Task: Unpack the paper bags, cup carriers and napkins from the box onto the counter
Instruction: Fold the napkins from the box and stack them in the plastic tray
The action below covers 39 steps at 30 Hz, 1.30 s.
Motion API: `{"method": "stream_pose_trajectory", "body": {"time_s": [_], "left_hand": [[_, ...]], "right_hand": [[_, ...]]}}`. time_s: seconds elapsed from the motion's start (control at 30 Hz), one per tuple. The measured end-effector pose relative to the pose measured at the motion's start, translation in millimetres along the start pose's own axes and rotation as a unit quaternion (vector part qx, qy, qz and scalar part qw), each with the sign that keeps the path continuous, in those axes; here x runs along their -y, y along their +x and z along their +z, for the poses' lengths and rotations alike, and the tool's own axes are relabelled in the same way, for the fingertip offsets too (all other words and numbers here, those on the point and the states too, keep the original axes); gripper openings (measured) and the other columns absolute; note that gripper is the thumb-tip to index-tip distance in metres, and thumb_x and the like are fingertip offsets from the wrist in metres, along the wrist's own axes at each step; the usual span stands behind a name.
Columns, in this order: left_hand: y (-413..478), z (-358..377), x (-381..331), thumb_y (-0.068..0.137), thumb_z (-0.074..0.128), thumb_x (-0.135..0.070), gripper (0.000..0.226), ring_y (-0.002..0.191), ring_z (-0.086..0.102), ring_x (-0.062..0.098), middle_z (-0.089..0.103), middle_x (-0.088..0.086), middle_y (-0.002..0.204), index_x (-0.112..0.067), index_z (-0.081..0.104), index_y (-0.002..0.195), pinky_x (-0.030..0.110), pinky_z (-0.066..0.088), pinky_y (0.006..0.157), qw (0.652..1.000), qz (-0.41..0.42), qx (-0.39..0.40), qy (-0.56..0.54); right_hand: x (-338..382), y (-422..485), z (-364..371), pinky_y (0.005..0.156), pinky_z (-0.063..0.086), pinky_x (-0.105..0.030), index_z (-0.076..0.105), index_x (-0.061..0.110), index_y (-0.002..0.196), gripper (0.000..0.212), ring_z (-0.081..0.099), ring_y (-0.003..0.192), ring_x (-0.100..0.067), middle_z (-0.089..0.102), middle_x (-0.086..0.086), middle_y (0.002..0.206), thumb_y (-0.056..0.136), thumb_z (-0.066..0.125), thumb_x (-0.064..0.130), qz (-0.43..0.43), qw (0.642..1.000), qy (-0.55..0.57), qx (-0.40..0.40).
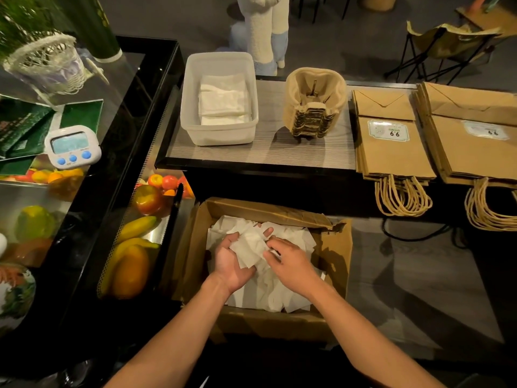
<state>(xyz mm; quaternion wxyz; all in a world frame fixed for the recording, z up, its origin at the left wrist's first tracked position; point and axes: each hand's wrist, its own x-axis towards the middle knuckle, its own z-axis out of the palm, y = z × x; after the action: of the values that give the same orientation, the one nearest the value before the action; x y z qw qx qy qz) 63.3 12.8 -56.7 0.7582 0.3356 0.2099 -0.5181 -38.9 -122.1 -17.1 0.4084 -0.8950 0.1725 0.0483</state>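
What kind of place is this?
Probably a café or takeaway drinks counter: stacked pulp cup carriers, handled paper bags with price labels, and a tub of napkins sit on the counter.

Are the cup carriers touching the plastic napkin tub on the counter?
Apart. The head view shows a strip of bare counter between the cup carriers and the tub.

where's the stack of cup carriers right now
In the head view the stack of cup carriers stands on the counter, between the clear tub of napkins to its left and the paper bags to its right.
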Motion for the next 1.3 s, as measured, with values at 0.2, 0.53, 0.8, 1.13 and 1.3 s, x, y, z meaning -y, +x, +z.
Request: {"method": "stream_pose_trajectory", "body": {"time_s": [0.2,0.53,0.8,1.13,1.3], "left_hand": [[-5,7,-2,0.101,0.027,-0.044,0.064,0.115,0.066,0.033,0.067,0.019,0.131,-0.006,0.076,0.119,0.044,0.039,0.109,1.0,-0.011,-0.008,0.027],[9,-4,1,0.093,0.044,-0.041,0.06,0.126,0.055,0.043,0.061,0.023,0.138,-0.01,0.056,0.143,0.05,0.045,0.105,0.996,0.01,-0.082,-0.016],[0,0,-1,0.087,0.051,-0.041,0.058,0.116,0.055,0.042,0.06,0.023,0.135,-0.016,0.055,0.138,0.049,0.047,0.089,0.993,0.019,-0.114,0.015],[3,19,3,0.103,0.026,-0.048,0.062,0.119,0.064,0.035,0.066,0.019,0.132,-0.008,0.063,0.133,0.044,0.05,0.101,0.996,0.037,-0.077,0.032],[2,10,5,0.106,0.03,-0.05,0.054,0.085,0.069,0.032,0.074,0.016,0.103,-0.016,0.07,0.116,0.037,0.053,0.072,0.996,0.046,-0.07,0.043]], "right_hand": [[-1,-1,-7,0.052,0.036,-0.016,0.063,0.029,0.095,0.012,0.051,0.059,0.0,0.058,0.013,0.072,0.103,0.055,0.033,0.062,0.988,0.144,-0.012],[3,1,-13,0.057,0.038,-0.012,0.067,0.026,0.085,0.021,0.054,0.062,0.004,0.062,0.023,0.066,0.103,0.056,0.023,0.084,0.963,0.254,-0.047],[6,2,-12,0.057,0.042,-0.013,0.066,0.016,0.098,0.022,0.06,0.074,-0.003,0.063,0.006,0.083,0.105,0.05,0.029,0.159,0.945,0.262,-0.118],[35,4,7,0.073,0.05,-0.025,0.071,0.024,0.102,0.033,0.061,0.081,-0.003,0.067,0.011,0.089,0.105,0.045,0.044,0.055,0.992,0.096,-0.058],[9,12,2,0.084,0.055,-0.029,0.06,0.03,0.121,0.027,0.06,0.098,-0.004,0.064,0.013,0.11,0.097,0.061,0.043,0.138,0.982,0.056,-0.113]]}}
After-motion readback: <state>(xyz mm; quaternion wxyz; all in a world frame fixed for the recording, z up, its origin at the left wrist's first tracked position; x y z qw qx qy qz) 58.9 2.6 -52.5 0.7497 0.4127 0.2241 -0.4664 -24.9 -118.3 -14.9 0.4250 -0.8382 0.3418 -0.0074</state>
